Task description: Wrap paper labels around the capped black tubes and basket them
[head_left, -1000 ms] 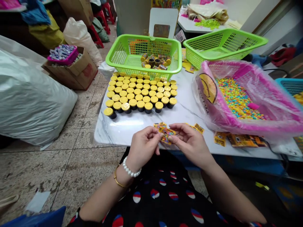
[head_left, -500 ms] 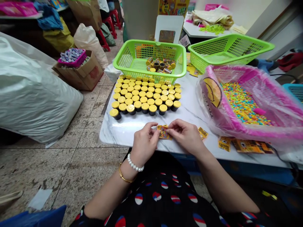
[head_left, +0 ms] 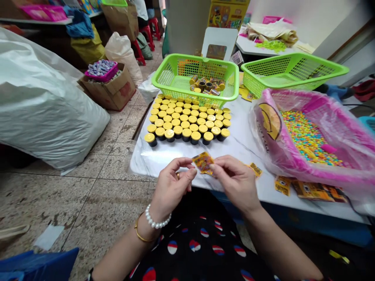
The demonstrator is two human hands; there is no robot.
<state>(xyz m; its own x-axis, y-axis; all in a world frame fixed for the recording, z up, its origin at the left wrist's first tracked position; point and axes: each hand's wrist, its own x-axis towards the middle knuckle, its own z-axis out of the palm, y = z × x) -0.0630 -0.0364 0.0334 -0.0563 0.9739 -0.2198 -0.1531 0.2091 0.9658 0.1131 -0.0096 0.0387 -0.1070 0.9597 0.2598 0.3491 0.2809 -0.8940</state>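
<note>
A small yellow-orange printed sticker is pinched at its right edge between the thumb and fingers of my right hand, just above the table's front edge. My left hand is on the sticker's other side. Its index fingertip is at the sticker's left corner, while the thumb stands apart below. Beyond both hands, rows of small black tubs with yellow lids stand upright on the white marbled table. Another printed piece lies just right of my right hand.
Behind the tubs stands a green basket with several wrapped tubs; a second green basket is tilted at right. A plastic-lined pink basket holds colourful candies. More printed sheets lie before it. A big white sack bulges at left.
The sticker has been lifted off the tabletop and tilted in my right hand. My left thumb and index finger have spread apart. The whole view has shifted slightly.
</note>
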